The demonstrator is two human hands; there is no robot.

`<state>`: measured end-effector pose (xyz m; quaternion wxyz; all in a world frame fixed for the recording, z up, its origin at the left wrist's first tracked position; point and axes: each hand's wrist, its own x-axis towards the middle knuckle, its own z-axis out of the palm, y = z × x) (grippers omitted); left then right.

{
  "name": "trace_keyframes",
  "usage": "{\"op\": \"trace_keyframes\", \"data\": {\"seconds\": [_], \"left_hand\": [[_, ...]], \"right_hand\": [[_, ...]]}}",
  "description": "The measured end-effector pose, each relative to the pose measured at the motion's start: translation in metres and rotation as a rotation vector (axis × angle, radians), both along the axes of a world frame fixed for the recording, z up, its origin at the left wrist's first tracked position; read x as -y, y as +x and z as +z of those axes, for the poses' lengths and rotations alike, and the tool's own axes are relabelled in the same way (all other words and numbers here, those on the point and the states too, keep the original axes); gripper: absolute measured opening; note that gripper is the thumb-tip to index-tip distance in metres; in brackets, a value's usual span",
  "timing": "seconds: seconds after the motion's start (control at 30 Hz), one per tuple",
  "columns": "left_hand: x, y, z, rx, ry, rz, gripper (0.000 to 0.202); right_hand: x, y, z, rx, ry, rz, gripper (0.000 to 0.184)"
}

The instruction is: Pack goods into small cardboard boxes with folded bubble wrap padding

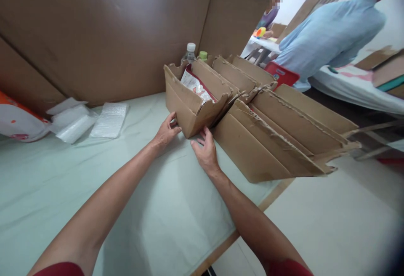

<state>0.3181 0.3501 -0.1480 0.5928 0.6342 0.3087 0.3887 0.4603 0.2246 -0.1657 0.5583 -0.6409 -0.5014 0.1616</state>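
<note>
A cut-down cardboard box (189,112) with ragged top edges stands on the cloth-covered table, and a white and dark red printed packet (197,86) sticks up inside it. My left hand (167,132) is at the lower left side of this box, fingers curved and apart, the fingertips at the cardboard. On the other side of its near corner is my right hand (205,152), thumb and fingers spread, fingertips by the bottom edge. Neither hand is wrapped round anything. A larger open cardboard box (259,147) with dividers stands just right of my right hand.
Bubble-wrap pouches (109,120) lie at the left, near an orange and white bag (22,118). A clear bottle (190,53) stands behind the boxes, against a tall cardboard panel (110,36). The table edge (221,253) runs along the right. Two people are beyond, one in light blue (334,36).
</note>
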Motion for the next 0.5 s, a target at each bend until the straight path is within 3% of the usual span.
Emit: {"op": "trace_keyframes", "data": {"seconds": [0.07,0.17,0.33,0.5], "left_hand": [[0.01,-0.001,-0.003,-0.038,0.04,-0.002,0.085],[0.049,-0.013,-0.007,-0.113,0.136,0.008,0.076],[0.153,-0.059,-0.008,-0.276,0.336,-0.04,0.054],[0.248,-0.115,0.003,-0.598,0.598,-0.161,0.04]], "right_hand": [[-0.002,0.001,-0.004,-0.044,-0.007,0.015,0.076],[-0.005,0.01,-0.007,-0.099,-0.039,0.042,0.076],[-0.013,0.024,-0.006,-0.18,-0.084,0.071,0.077],[-0.017,0.021,0.011,-0.161,-0.228,0.006,0.075]]}}
